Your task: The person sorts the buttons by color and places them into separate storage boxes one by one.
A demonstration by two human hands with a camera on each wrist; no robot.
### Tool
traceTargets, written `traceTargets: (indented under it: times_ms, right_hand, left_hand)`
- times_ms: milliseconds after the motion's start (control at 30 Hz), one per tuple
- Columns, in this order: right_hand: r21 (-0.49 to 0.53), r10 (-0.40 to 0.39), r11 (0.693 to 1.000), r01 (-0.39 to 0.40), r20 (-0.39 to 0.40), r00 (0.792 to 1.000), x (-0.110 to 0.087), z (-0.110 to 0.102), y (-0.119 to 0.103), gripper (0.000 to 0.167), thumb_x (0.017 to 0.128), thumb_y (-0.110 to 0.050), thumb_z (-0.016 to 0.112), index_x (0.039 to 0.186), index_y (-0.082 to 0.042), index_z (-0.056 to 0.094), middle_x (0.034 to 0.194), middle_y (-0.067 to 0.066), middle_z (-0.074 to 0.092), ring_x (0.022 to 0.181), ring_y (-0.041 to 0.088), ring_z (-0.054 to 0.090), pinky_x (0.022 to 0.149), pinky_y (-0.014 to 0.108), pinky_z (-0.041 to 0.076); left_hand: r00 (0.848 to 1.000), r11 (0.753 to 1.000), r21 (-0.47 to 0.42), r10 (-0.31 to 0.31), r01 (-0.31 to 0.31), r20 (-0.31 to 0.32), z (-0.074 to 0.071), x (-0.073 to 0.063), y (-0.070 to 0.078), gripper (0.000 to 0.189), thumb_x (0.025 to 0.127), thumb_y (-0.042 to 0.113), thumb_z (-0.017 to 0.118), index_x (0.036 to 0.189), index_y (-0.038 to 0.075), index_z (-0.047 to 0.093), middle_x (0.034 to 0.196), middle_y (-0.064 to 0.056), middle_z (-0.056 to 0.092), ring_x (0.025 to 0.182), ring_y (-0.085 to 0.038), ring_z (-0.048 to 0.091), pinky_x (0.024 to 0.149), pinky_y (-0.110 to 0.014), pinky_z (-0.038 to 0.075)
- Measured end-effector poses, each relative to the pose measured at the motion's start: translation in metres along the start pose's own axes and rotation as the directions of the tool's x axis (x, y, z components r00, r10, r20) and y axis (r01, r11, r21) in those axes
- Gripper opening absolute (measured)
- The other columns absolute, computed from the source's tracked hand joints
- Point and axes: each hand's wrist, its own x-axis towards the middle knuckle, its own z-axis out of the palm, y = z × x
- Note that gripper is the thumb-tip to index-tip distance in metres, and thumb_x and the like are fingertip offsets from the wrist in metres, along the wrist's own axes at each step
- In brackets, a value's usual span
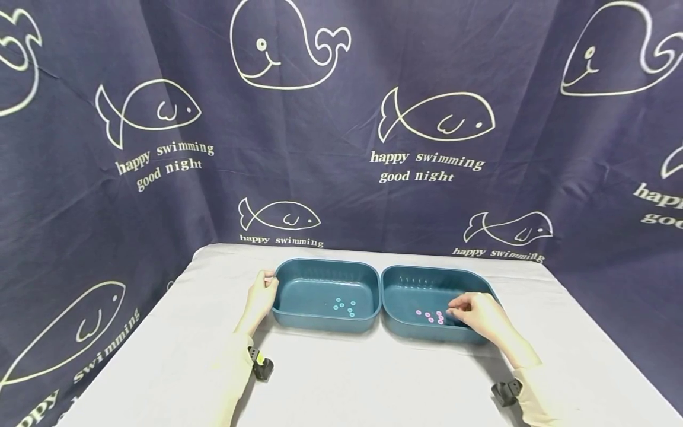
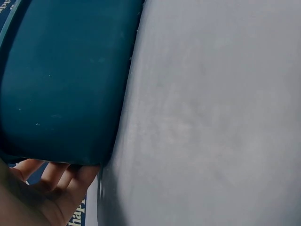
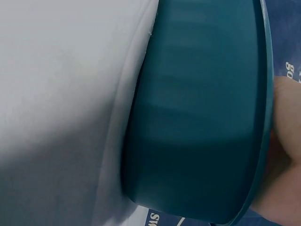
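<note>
Two dark teal oblong bins stand side by side on the white-covered table. At the outer end of the left bin [image 1: 326,323], my left hand [image 1: 261,295] touches the end wall close to the rim. Several of its fingers [image 2: 55,175] meet that wall in the left wrist view. Small blue rings [image 1: 342,305] lie scattered on that bin's floor. My right hand [image 1: 482,314] reaches over the near wall into the right bin [image 1: 432,332], its fingertips beside several small pink rings [image 1: 428,315]. Whether anything is between those fingertips is too small to tell; the bin wall hides them in the right wrist view.
White cloth covers the table [image 1: 373,379], which extends in front of the bins. Behind and at both sides hangs a dark blue curtain [image 1: 341,148] with white fish drawings. A black wrist camera [image 1: 261,365] sits on the left forearm, another camera [image 1: 506,391] on the right.
</note>
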Motion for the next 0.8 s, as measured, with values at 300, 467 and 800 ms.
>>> traceTargets:
  times_ms: [300,467,800]
  right_hand:
    - [-0.023,-0.066,0.998,0.063,-0.156,0.986,-0.004,-0.008,-0.014,0.005,0.081,-0.019,0.071,0.08,-0.015,0.074,0.071,-0.008,0.065,0.062,-0.001,0.049,0.057,0.025,0.042]
    - [-0.048,-0.153,0.988,0.146,-0.315,0.937,-0.003,-0.018,-0.032,0.006,0.079,-0.013,0.072,0.074,-0.013,0.071,0.063,-0.011,0.05,0.06,0.002,0.04,0.056,0.022,0.035]
    - [-0.046,-0.221,0.974,0.223,-0.432,0.874,-0.003,-0.044,-0.078,0.004,0.081,-0.011,0.07,0.078,-0.014,0.071,0.078,-0.005,0.067,0.074,0.014,0.062,0.072,0.021,0.042]
  left_hand:
    - [0.999,1.0,-0.024,-0.017,0.018,0.03,0.001,0.008,-0.001,0.031,0.098,0.02,0.038,0.121,0.002,0.048,0.105,-0.024,0.059,0.092,-0.034,0.058,0.071,-0.037,0.045]
    - [0.989,0.991,-0.101,-0.075,0.088,0.128,-0.001,0.014,-0.003,0.036,0.099,0.022,0.034,0.124,-0.003,0.043,0.124,-0.028,0.05,0.112,-0.039,0.05,0.09,-0.048,0.041]
    - [0.997,0.994,-0.081,0.076,-0.076,-0.002,-0.03,0.009,0.028,0.037,0.098,0.014,0.038,0.127,-0.007,0.044,0.127,-0.029,0.048,0.116,-0.042,0.049,0.1,-0.049,0.038]
